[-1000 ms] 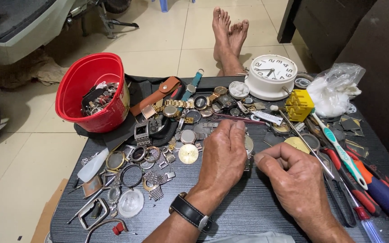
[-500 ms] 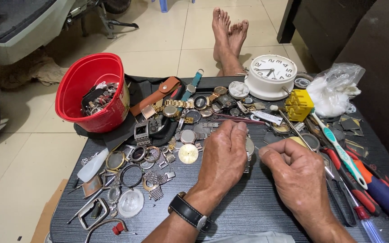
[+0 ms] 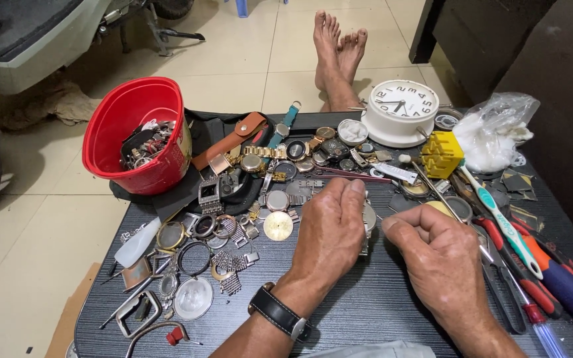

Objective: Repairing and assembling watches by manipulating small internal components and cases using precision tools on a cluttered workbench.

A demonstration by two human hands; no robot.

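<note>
My left hand (image 3: 331, 229), with a black wristwatch (image 3: 278, 311) on its wrist, is closed around a silver watch case (image 3: 368, 222) on the dark ribbed table (image 3: 366, 311); only the case's right edge shows past my fingers. My right hand (image 3: 439, 255) sits just right of it, thumb and fingers pinched together near the case; I cannot tell what, if anything, is between them. A gold round dial (image 3: 278, 225) lies just left of my left hand.
A heap of watches and parts (image 3: 286, 156) covers the table's far side. A red tub of parts (image 3: 137, 136) stands at far left, a white clock (image 3: 402, 109) and yellow block (image 3: 442, 154) at far right. Toothbrush (image 3: 499, 219), pliers and screwdrivers (image 3: 552, 278) lie right. Bare feet (image 3: 338, 53) rest beyond.
Both hands stay over the watch case with only slight finger shifts; nothing else on the table has moved.
</note>
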